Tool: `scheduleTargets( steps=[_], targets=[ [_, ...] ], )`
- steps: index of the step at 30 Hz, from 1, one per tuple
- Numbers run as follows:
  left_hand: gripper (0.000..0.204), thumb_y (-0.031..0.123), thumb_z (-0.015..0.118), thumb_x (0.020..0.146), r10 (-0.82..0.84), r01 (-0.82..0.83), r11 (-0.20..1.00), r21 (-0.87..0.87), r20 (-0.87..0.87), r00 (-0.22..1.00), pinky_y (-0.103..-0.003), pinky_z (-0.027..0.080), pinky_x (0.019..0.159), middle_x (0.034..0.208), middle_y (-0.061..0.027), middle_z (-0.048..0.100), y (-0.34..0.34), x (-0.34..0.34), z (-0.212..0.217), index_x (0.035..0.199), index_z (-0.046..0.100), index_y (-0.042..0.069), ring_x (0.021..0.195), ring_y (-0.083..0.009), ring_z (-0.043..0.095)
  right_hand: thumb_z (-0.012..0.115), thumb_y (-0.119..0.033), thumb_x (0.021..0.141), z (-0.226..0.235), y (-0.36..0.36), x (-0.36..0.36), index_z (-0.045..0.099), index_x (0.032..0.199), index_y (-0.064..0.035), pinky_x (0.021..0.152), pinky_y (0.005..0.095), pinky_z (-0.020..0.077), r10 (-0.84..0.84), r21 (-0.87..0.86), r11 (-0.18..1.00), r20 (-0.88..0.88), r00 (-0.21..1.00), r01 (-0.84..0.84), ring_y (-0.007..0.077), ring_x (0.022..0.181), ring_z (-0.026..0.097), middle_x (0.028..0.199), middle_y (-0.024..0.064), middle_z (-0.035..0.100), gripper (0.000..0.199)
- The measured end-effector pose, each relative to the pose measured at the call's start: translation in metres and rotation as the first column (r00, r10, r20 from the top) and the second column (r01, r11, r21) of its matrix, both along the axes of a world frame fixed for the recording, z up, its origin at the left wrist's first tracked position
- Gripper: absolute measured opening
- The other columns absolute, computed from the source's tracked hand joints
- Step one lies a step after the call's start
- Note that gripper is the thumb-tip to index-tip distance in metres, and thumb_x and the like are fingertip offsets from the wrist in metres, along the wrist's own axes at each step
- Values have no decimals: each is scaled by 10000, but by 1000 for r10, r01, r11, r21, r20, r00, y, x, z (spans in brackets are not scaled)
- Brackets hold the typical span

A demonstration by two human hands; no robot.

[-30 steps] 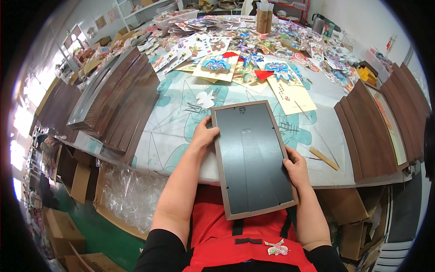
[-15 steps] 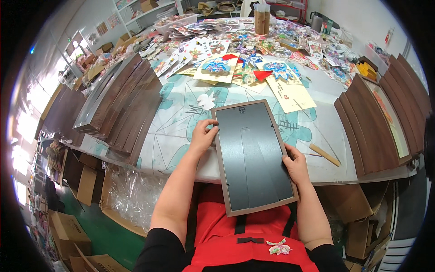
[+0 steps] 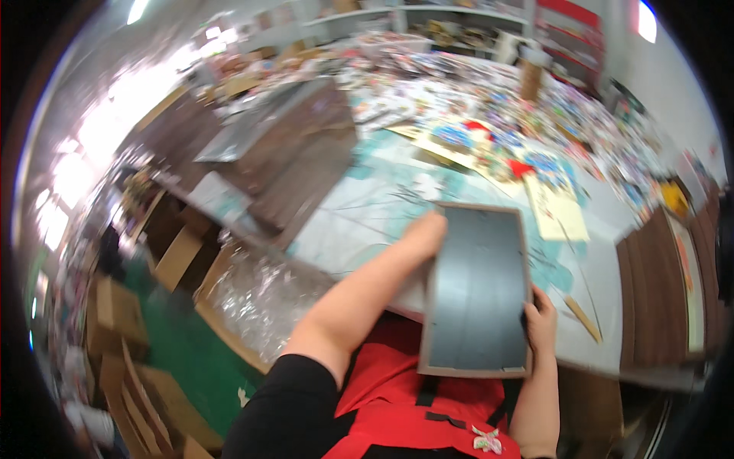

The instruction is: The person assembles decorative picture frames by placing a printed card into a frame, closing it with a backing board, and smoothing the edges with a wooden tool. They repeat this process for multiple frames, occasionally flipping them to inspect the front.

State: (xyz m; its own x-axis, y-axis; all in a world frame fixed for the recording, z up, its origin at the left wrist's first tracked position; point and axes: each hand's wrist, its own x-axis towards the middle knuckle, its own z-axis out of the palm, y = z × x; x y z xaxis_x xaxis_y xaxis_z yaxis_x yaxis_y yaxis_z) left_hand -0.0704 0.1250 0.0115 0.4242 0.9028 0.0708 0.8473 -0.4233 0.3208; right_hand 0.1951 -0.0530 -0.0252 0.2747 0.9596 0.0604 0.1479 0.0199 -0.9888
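Note:
I hold a dark grey rectangular panel with a brown frame (image 3: 478, 289) upright in front of my red apron, over the near edge of the table (image 3: 382, 206). My left hand (image 3: 425, 229) grips the panel's upper left edge. My right hand (image 3: 540, 317) grips its right edge lower down. The picture is blurred by motion.
Stacks of dark brown boards (image 3: 298, 153) lie at the left of the table, more brown boards (image 3: 661, 298) at the right. Colourful paper sheets (image 3: 489, 145) cover the far tabletop. A wooden stick (image 3: 582, 317) lies near my right hand. Cardboard boxes (image 3: 115, 314) and clear plastic wrap (image 3: 260, 291) lie on the green floor at left.
The view has swung to the left and blurred, showing more floor and boxes. Both hands keep their hold on the panel, which stays in front of me.

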Motion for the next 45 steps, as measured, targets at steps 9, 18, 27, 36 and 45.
scheduleTargets(
  steps=[9,18,27,36,45],
  targets=[
    [84,55,533,874,-15,-51,994,92,608,794,-438,460,800,977,-203,587,-59,-21,-27,911,574,-9,913,-391,579,477,-29,831,-21,6,18,475,1280,99,980,310,385,80,21,997,-34,996,-79,222,1098,537,1222,162,557,467],
    [97,35,554,821,165,-533,749,392,670,724,-417,399,869,928,-144,508,-111,-107,-78,882,479,27,960,-334,495,539,-116,879,26,-11,-10,509,1270,90,981,355,384,45,-79,997,281,959,-24,304,1109,528,1247,222,568,443],
    [347,11,560,792,230,-565,711,419,620,750,-445,301,1074,1397,-181,395,-118,-104,-94,1118,445,37,1301,-364,360,544,-172,909,33,-12,-2,421,1352,55,1005,377,367,153,-217,971,258,954,-97,327,1160,495,1324,250,500,513],
    [453,6,582,762,233,-561,683,468,589,774,-456,338,1045,1374,-178,448,-118,-106,-96,1194,451,34,1262,-377,425,819,-299,639,100,-74,-63,401,1362,16,1081,507,282,414,-193,788,869,270,-585,415,1320,329,1409,277,373,893],
    [461,19,613,777,245,-528,707,471,538,807,-455,346,1023,1351,-151,480,-121,-109,-87,1210,455,14,1239,-364,448,767,-267,640,45,-100,-79,486,1335,-90,1046,524,340,21,-8,871,1000,20,-492,410,1285,400,1379,196,457,770]
  ],
)
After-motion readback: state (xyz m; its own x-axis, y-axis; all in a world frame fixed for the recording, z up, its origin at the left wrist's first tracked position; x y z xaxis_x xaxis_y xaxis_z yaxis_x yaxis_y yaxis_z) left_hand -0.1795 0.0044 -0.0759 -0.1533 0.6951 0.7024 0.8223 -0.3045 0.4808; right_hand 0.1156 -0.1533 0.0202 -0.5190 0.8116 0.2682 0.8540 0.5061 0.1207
